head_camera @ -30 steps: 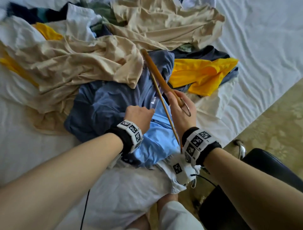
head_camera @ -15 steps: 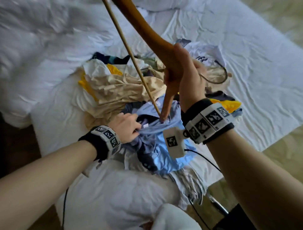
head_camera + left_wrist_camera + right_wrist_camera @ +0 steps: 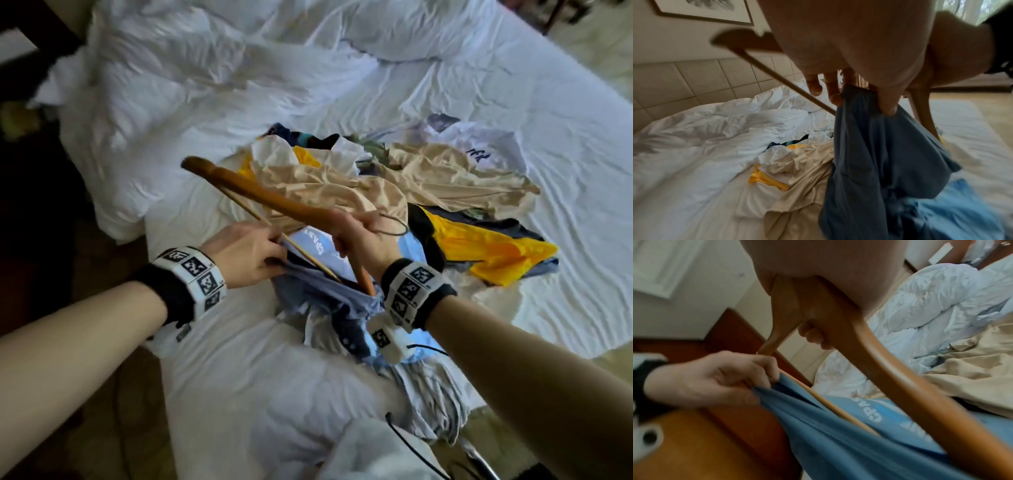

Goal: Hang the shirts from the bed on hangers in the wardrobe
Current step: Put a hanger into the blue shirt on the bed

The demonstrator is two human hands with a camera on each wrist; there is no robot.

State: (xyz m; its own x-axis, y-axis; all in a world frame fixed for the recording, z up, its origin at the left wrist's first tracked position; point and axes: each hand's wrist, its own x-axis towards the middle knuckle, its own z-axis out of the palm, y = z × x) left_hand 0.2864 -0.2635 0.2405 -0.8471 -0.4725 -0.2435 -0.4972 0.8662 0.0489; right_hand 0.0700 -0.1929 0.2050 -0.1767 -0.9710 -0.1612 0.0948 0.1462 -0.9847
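A blue shirt (image 3: 325, 298) with white lettering hangs lifted above the bed (image 3: 239, 359). My left hand (image 3: 246, 253) pinches its edge and holds the opening apart; the left wrist view shows the fingers (image 3: 888, 105) curled into the blue shirt (image 3: 879, 154). My right hand (image 3: 363, 236) grips a wooden hanger (image 3: 260, 195) at its middle, by the metal hook (image 3: 394, 229). One hanger arm dips down inside the shirt opening, the other sticks out to the upper left. In the right wrist view the hanger (image 3: 879, 353) crosses over the blue shirt (image 3: 838, 443).
A heap of shirts lies beyond my hands: beige (image 3: 394, 185), yellow (image 3: 486, 253), white (image 3: 479, 144) and dark ones. A rumpled white duvet (image 3: 205, 85) covers the head of the bed. A dark chair (image 3: 548, 474) stands at the lower right.
The right hand has swung the hanger down from high overhead and put one arm into the shirt opening. The left hand has lifted the shirt's edge higher. My view has pulled back.
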